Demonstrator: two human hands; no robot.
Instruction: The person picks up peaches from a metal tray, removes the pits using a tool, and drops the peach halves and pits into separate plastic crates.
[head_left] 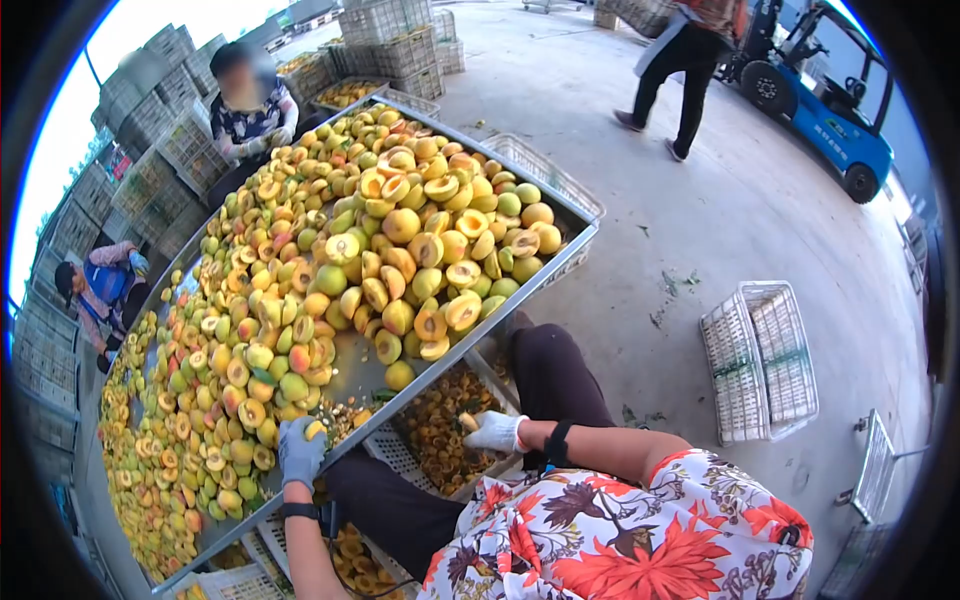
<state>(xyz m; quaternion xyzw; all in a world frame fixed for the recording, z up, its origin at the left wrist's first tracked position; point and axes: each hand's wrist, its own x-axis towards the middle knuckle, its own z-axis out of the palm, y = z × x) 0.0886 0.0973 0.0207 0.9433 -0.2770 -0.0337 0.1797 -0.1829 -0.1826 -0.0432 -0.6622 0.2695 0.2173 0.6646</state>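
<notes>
Halved and whole yellow-green stone fruit, which look like peaches (pixel 400 225), are heaped on a metal-rimmed sorting table (pixel 545 270). At its near edge my left hand (pixel 300 455), in a pale grey glove, is closed around a yellow peach half (pixel 315 430). My right hand (pixel 495 431), in a whitish glove, hovers over a crate of brownish-yellow pits and scraps (pixel 440 400) below the table edge. Its fingers are closed on a small yellowish piece (pixel 468 422), too small to tell whether pit or flesh. Pits and bits (pixel 345 418) lie beside my left hand.
More crates with fruit (pixel 355 560) stand under the table by my legs. White baskets (pixel 762 360) rest on the floor at right. Two people (pixel 250 110) sit across the table; another person (pixel 690 70) walks near a blue forklift (pixel 825 100). Stacked crates (pixel 390 40) stand behind.
</notes>
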